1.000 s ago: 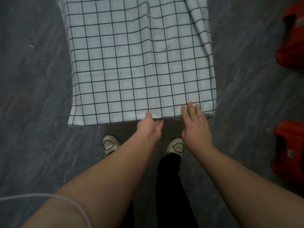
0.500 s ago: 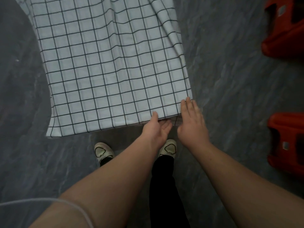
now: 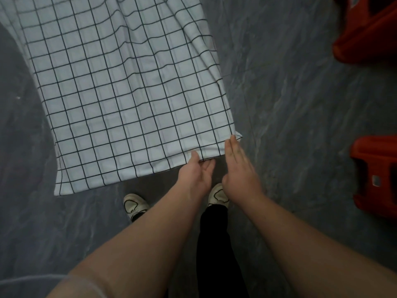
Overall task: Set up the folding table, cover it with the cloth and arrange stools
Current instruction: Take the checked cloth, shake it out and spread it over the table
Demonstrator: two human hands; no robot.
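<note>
Two red plastic stools stand on the grey marbled floor point(image 3: 290, 93) at the right edge of the view, one stool point(image 3: 365, 31) at the top corner and the other stool point(image 3: 376, 179) lower down, both well apart from the cloth and cut off by the frame. Below the cloth's hem, two pale shoes show on the floor, the left shoe point(image 3: 134, 206) clear and the right shoe point(image 3: 217, 195) partly hidden behind the hands, with a black trouser leg point(image 3: 214, 244) between the forearms. The cloth point(image 3: 129, 93) is white with a thin black grid, hanging over the desk, which it hides entirely; soft folds run down its right side, and its lower edge slants from lower left up to the right corner. The left hand point(image 3: 196, 175) sits at the hem near that corner, thumb on top of the fabric and fingers curled beneath, pinching the edge. The right hand point(image 3: 238, 168) lies just beside it, fingers straight and pressed together, its fingertips point(image 3: 233, 141) touching the cloth's corner.
</note>
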